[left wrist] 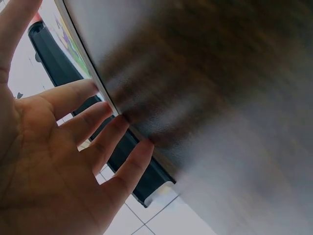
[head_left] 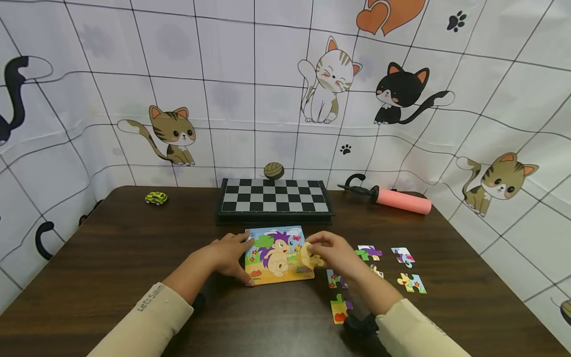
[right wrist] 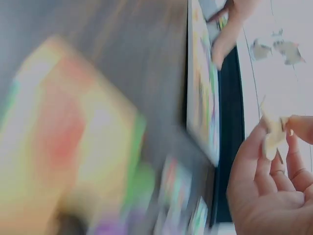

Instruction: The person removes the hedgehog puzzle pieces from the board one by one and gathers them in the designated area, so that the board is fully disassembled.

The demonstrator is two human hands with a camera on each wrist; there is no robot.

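Cat-print sheeting backs our dark desk (head_left: 111,258). We pinch a yellow piece (head_left: 311,258) in our right hand (head_left: 335,254), a closed grip, just over the puzzle board's (head_left: 276,255) right edge. Our left hand (head_left: 229,255) rests on the board's left edge, fingers straight. Loose pieces (head_left: 410,282) lie to the right; a chessboard (head_left: 274,198) sits behind.
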